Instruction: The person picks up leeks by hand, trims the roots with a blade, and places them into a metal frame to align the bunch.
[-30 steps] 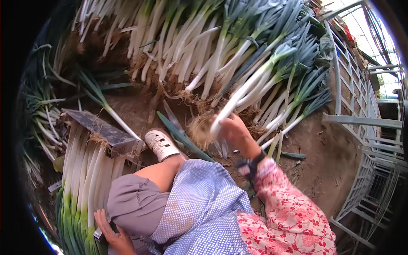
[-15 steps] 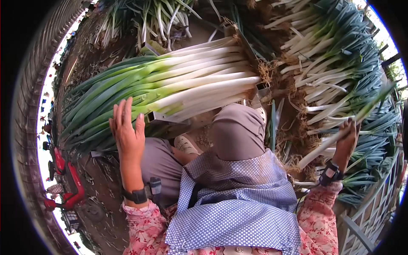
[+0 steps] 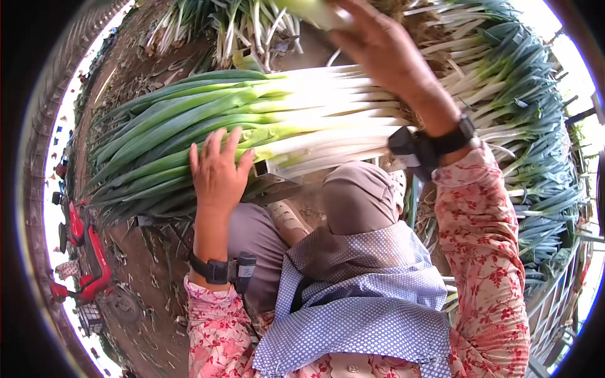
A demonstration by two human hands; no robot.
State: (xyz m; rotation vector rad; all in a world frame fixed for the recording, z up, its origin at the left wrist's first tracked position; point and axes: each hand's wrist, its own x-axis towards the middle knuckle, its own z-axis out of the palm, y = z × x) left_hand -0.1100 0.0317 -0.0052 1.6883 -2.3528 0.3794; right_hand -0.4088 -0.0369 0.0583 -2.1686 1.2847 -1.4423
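A thick bundle of leeks (image 3: 189,116) lies across a metal holder (image 3: 272,173), green leaves to the left and white shanks to the right. My left hand (image 3: 219,167) rests on the near side of the bundle, fingers apart, on the green leaves. Raised above the bundle's far right side, my right hand (image 3: 384,53) is closed round a single leek (image 3: 309,11). That leek is smeared by motion and runs out of the top of the view. My right forearm hides part of the roots behind it.
Along the right lies a long heap of leeks (image 3: 510,126) beside a slatted metal fence (image 3: 561,296). Another pile of leeks (image 3: 236,25) is at the far side. A red motorbike (image 3: 94,258) stands at the left. Loose trimmings litter the brown ground (image 3: 148,321).
My right hand has swung from the right-hand heap up and left over the bundle, carrying the leek. My left hand has moved slightly right and up onto the leaves.
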